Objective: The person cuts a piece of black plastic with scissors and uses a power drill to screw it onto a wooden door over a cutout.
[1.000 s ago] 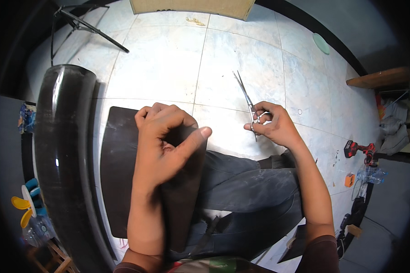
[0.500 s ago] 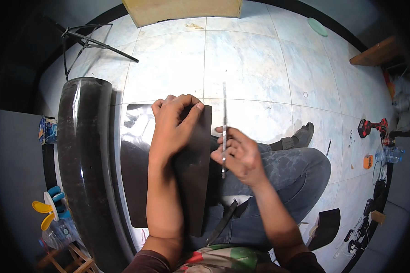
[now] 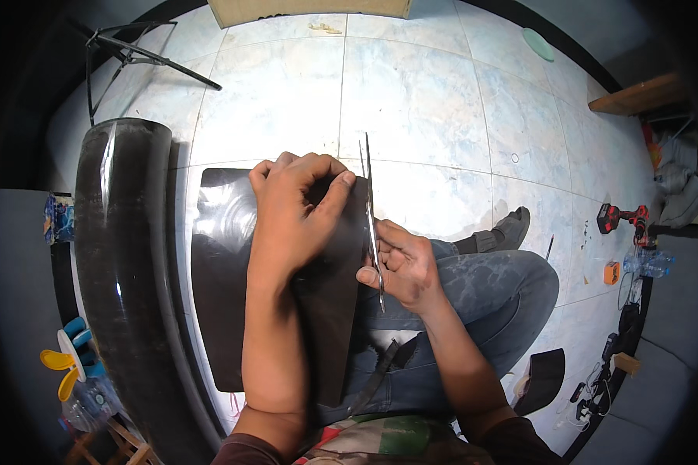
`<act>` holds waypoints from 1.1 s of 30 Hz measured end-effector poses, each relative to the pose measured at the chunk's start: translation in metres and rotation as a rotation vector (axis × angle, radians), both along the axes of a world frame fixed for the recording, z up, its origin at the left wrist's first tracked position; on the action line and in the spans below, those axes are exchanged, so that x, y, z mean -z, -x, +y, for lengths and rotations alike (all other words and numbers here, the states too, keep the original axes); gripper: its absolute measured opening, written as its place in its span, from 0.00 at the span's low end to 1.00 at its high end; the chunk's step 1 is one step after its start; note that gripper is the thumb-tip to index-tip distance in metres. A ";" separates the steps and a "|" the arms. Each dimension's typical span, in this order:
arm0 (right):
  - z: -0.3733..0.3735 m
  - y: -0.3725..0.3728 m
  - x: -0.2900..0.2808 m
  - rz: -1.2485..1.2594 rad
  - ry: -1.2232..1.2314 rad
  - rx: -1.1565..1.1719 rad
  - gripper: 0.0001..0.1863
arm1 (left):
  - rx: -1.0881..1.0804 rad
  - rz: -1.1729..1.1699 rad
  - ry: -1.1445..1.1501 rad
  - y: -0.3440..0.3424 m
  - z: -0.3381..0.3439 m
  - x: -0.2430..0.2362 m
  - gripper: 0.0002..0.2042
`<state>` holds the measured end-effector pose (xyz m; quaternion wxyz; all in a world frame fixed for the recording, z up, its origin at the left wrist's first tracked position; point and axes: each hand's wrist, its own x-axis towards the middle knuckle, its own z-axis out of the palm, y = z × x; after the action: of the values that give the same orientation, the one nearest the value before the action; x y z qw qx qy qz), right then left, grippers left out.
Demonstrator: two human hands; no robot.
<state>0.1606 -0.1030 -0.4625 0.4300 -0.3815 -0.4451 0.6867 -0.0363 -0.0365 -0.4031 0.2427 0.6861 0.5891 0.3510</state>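
Observation:
A dark brown, glossy flexible sheet [image 3: 223,310] with rounded corners lies across my lap. My left hand [image 3: 295,213] is closed on its far edge, with the thumb near the far right corner. In my right hand [image 3: 407,267] are metal scissors [image 3: 370,182], seen nearly edge-on. Their blades point away from me and stand slightly apart at the tips, right beside the sheet's far right corner. Whether the blades touch the sheet I cannot tell. My right fingers partly hide the handles.
A large dark roll [image 3: 128,256] lies along the left, with a black tripod stand [image 3: 143,58] beyond it. On the right are a red cordless drill [image 3: 627,221], an orange box [image 3: 612,273] and a curved black offcut [image 3: 543,380]. A cardboard box [image 3: 310,9] stands at the far side.
The scissors have come left to the sheet's right edge, and their blades now show apart. My left hand keeps its hold on the sheet. The whole view has shifted slightly.

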 end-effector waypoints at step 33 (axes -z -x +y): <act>0.011 -0.014 -0.032 -0.177 -0.013 -0.120 0.25 | 0.034 -0.035 -0.061 0.007 0.002 -0.001 0.07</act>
<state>0.1741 -0.0916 -0.4302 0.3498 -0.4104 -0.5077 0.6719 -0.0430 -0.0350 -0.4016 0.2380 0.6968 0.5623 0.3764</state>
